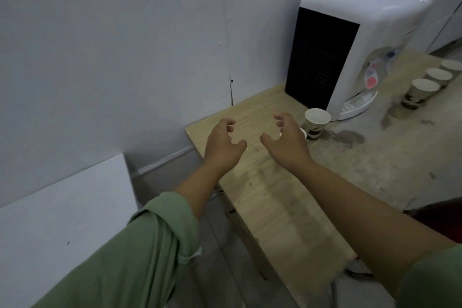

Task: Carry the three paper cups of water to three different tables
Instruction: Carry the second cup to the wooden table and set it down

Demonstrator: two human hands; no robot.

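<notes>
1. Your cups are thin paper holding water, so judge them light but soft-walled: squeeze hard and the wall will likely buckle and spill. Take each around the middle of its side, upright, with gentle, even pressure.
2. The near cup (315,123) stands on the wooden table (272,207), just in front of the dispenser (350,45). A second rim (303,132) peeks out behind your right hand (287,140); whether you touch it, I cannot tell.
3. Three more cups (420,92) stand in a row further right, past the dispenser, well apart from both hands.
4. Your left hand (222,144) hovers over the table, fingers curled and spread, holding nothing.
5. Your right hand is likewise half-open, thumb splayed, gripping nothing visible.
6. Wet patches (347,136) darken the table by the near cup, so bases may be slippery.
</notes>
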